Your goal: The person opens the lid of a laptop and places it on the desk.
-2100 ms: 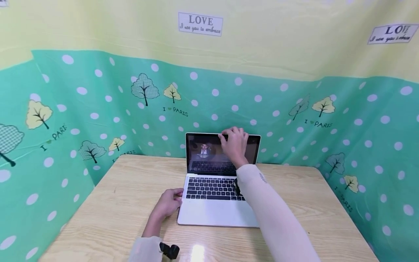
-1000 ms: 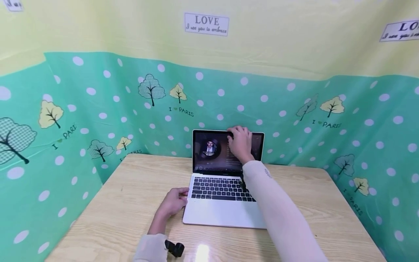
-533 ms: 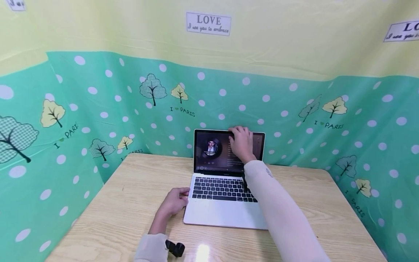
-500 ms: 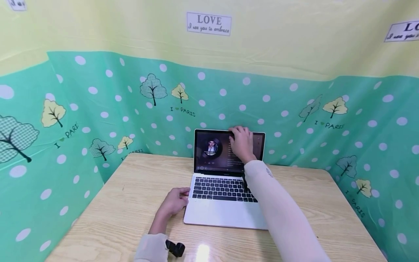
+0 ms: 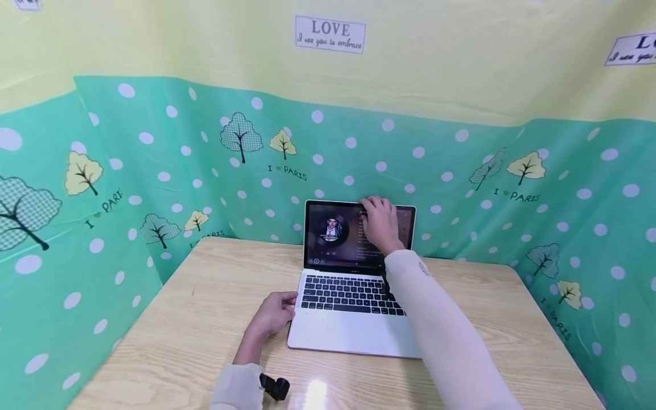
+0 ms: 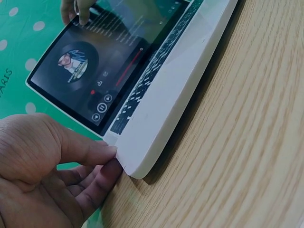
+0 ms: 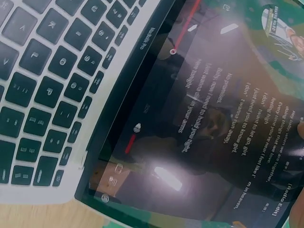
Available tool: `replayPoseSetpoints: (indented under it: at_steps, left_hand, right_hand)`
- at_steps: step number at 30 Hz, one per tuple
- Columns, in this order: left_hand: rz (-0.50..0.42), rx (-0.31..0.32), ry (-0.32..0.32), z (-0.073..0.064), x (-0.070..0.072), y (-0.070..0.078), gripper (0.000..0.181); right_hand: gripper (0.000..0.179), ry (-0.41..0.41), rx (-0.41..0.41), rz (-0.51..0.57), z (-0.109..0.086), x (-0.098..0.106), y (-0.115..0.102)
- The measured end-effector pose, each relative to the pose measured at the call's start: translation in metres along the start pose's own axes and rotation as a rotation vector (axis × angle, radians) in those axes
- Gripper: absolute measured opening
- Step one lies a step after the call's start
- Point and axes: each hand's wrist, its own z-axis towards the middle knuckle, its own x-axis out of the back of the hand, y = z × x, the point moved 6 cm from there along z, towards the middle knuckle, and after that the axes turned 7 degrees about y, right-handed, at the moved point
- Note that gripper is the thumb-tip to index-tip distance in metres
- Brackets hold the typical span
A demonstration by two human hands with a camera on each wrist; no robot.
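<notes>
An opened silver laptop (image 5: pixel 353 333) stands on the table, its lid raised and its screen (image 5: pixel 353 250) showing a music player with a round picture and lines of text. My left hand (image 5: pixel 273 314) holds the left side of the base; in the left wrist view its thumb (image 6: pixel 90 151) and fingers pinch the edge near the hinge corner. My right hand (image 5: pixel 381 224) grips the top edge of the lid right of its middle, fingertips over the rim. In the right wrist view the screen (image 7: pixel 190 142) and the keyboard (image 7: pixel 42 90) fill the picture, with part of the right hand (image 7: pixel 298 209) at the border.
The table (image 5: pixel 220 273) has a light wood-grain top. A green and yellow patterned cloth (image 5: pixel 435 165) hangs close behind the laptop and along both sides. A black wrist camera (image 5: pixel 275 387) sits at the left sleeve; the right forearm covers the laptop's right side.
Over the two seconds the lid has tilted back a little under my right hand, and the keyboard's reflection has left the screen. The head view has shifted slightly left. Both hands keep their hold.
</notes>
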Motion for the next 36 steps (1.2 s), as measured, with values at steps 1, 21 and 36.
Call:
replayPoseSetpoints:
  at_steps: [1, 21, 36]
  left_hand:
    - [0.000, -0.004, 0.000, 0.000, 0.000, 0.000, 0.052]
    - [0.011, -0.012, -0.010, 0.000, 0.001, 0.002, 0.053]
    - [-0.004, -0.022, -0.015, -0.001, 0.001, 0.006, 0.053]
  right_hand:
    - [0.043, 0.000, 0.008, -0.007, 0.000, 0.000, 0.001]
    - [0.046, -0.088, 0.147, -0.090, -0.001, 0.014, -0.005]
    - [0.055, -0.026, 0.126, -0.063, -0.032, 0.033, -0.024]
